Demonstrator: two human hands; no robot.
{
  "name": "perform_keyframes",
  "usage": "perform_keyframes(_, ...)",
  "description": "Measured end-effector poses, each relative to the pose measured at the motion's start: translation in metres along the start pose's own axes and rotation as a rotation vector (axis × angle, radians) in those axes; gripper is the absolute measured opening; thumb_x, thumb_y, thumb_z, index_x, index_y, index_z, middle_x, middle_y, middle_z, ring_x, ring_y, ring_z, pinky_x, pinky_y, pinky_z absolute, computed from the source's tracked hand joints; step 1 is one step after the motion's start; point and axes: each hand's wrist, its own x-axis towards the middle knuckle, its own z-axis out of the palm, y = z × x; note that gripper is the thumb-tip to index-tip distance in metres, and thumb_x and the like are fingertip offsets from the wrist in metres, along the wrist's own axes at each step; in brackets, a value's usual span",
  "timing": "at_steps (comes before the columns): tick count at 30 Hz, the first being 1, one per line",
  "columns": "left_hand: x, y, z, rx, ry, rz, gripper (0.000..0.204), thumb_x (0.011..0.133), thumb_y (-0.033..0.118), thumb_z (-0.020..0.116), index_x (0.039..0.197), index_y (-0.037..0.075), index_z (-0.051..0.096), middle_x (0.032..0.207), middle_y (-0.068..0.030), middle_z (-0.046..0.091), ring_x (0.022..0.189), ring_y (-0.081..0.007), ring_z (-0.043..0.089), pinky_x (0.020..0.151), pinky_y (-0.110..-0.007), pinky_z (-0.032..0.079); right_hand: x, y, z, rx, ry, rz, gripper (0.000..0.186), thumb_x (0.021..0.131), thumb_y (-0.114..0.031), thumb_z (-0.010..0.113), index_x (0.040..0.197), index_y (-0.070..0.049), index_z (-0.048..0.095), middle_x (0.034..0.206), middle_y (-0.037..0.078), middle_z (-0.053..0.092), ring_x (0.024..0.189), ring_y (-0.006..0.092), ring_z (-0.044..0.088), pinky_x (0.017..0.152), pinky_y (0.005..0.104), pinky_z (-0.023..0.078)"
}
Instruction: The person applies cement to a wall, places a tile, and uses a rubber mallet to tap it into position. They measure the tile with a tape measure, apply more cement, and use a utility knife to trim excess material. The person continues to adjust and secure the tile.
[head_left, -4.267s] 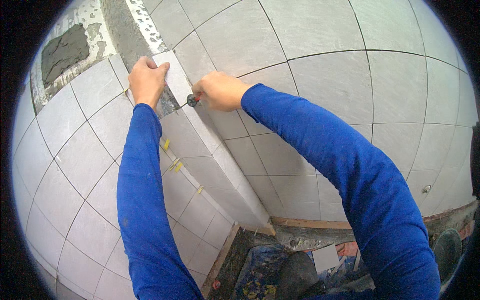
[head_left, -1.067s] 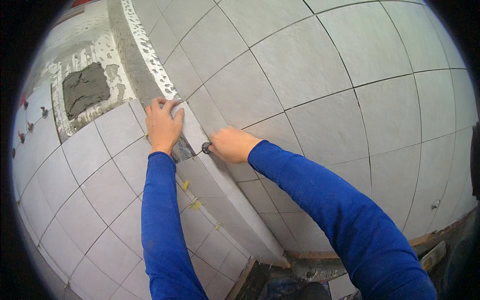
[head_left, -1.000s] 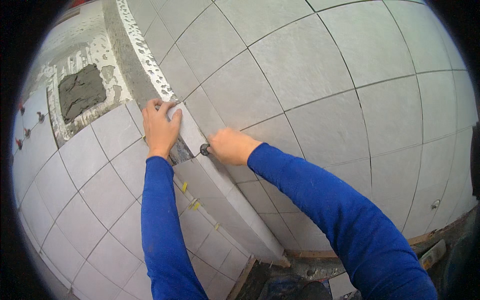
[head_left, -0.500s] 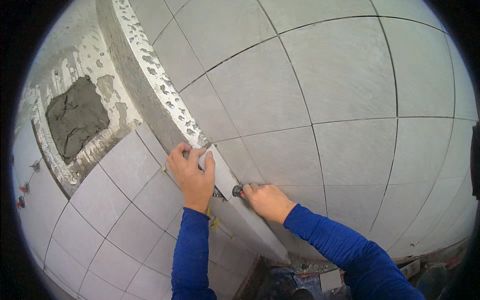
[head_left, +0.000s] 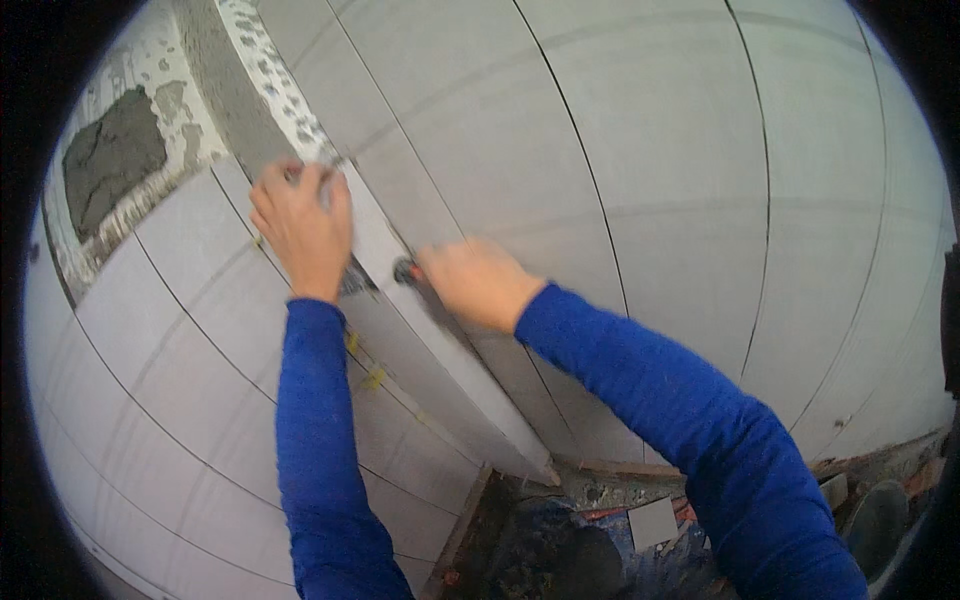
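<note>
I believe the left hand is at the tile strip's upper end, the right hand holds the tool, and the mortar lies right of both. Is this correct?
Not quite: the head view shows the mortar left, not right, of both the left hand, at the upper end of the tile strip, and the right hand, which holds the tool.

In soft light, motion blur smears the hands [head_left: 478, 283] and wall tiles [head_left: 690, 290].

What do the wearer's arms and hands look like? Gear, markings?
Both arms: plain blue long sleeves, left sleeve and right sleeve, creased, reaching the wrists. Left hand and right hand: no gloves. No cables visible; blur hides finer detail.
</note>
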Motion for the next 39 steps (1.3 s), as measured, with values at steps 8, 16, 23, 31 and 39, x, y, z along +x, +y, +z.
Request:
perform_keyframes(8,-0.043,0.013,-0.037,0.045,0.008,0.096,0.036,0.085,0.029,0.076,0.121,0.021,0.074,0.145,-0.0069,0.047,0.137,-0.0320,0.038,0.114,-0.052,0.025,0.009,0.000,-0.009,-0.185,-0.048,-0.093,0.036,0.099,-0.031,0.060,0.095,0.003,0.071,0.087,0.026,0.071,0.088,0.0439,0.071,0.078,0.0506,0.056)
perform_keyframes(16,-0.099,0.042,-0.055,-0.064,-0.291,0.127,0.046,0.064,0.030,0.093,0.105,0.021,0.076,0.154,-0.0040,0.040,0.146,-0.0290,0.028,0.122,-0.057,0.013,0.012,0.008,-0.008,-0.244,-0.096,-0.137,0.020,0.089,-0.017,0.066,0.093,0.003,0.068,0.085,0.027,0.071,0.086,0.0425,0.071,0.077,0.0494,0.057)
perform_keyframes(23,-0.093,0.039,-0.044,-0.053,-0.252,0.173,0.035,0.063,0.030,0.092,0.092,0.021,0.075,0.152,-0.0017,0.043,0.145,-0.0280,0.029,0.123,-0.059,0.007,0.008,0.007,-0.012,-0.151,-0.083,-0.131,0.019,0.089,-0.014,0.066,0.093,0.002,0.074,0.093,0.026,0.073,0.090,0.0404,0.073,0.080,0.0476,0.058)
perform_keyframes(31,-0.091,0.038,-0.044,-0.094,-0.247,0.223,0.026,0.066,0.027,0.087,0.087,0.020,0.074,0.148,-0.0003,0.047,0.145,-0.0273,0.030,0.123,-0.058,0.006,0.000,0.006,-0.012,-0.195,-0.041,-0.135,0.018,0.089,-0.013,0.065,0.099,0.001,0.071,0.093,0.025,0.073,0.090,0.0408,0.073,0.080,0.0469,0.059)
perform_keyframes(39,-0.070,0.040,-0.049,-0.067,-0.355,0.350,0.024,0.066,0.021,0.084,0.089,0.022,0.081,0.147,0.0011,0.049,0.142,-0.0277,0.035,0.123,-0.059,0.010,0.002,0.010,-0.011,-0.178,-0.012,-0.219,0.018,0.090,-0.012,0.063,0.100,0.000,0.071,0.094,0.025,0.073,0.093,0.0393,0.072,0.082,0.0465,0.058)
